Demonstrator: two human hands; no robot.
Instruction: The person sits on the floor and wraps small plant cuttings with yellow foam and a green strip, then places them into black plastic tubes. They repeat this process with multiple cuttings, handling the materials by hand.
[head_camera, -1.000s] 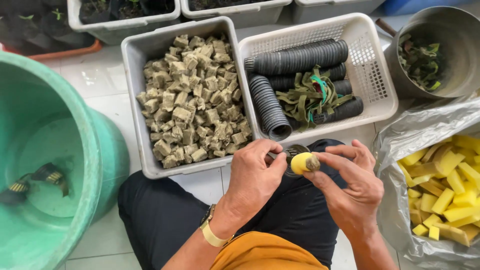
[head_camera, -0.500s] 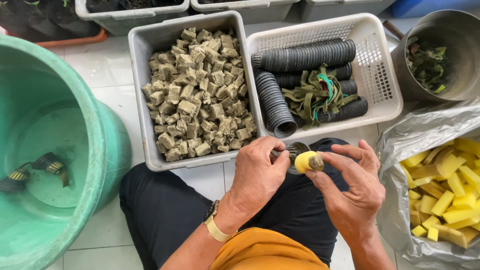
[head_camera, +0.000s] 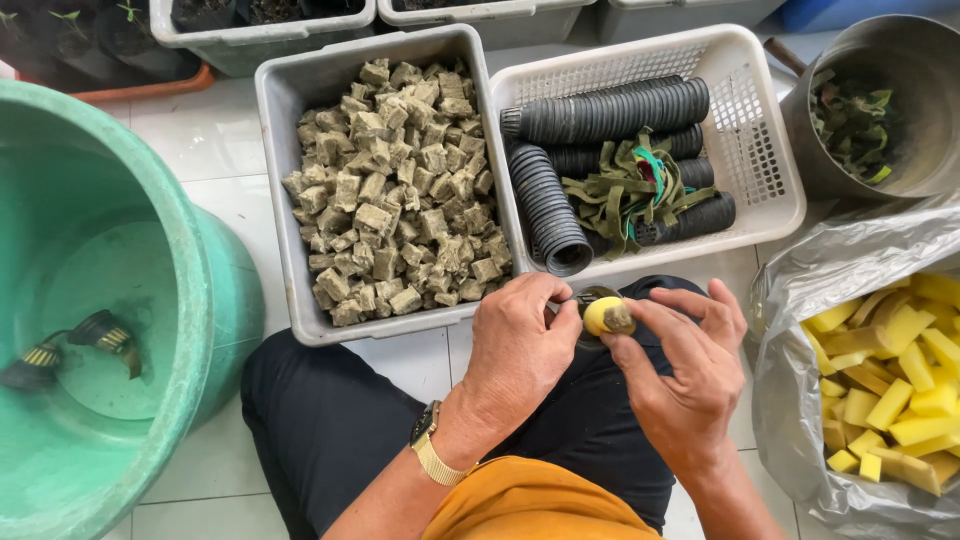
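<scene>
Pinching a small yellow sponge plug (head_camera: 606, 316) between both hands, left hand (head_camera: 520, 345) and right hand (head_camera: 685, 370) closed snug, near the grey cube tray (head_camera: 272, 190).

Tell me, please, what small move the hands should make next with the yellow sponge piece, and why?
Probably press the yellow sponge piece further down into the small dark pot. The right hand pinches the piece at the pot's mouth, most of it above the rim, while the left hand steadies the pot. How deep it sits cannot be told.
</scene>
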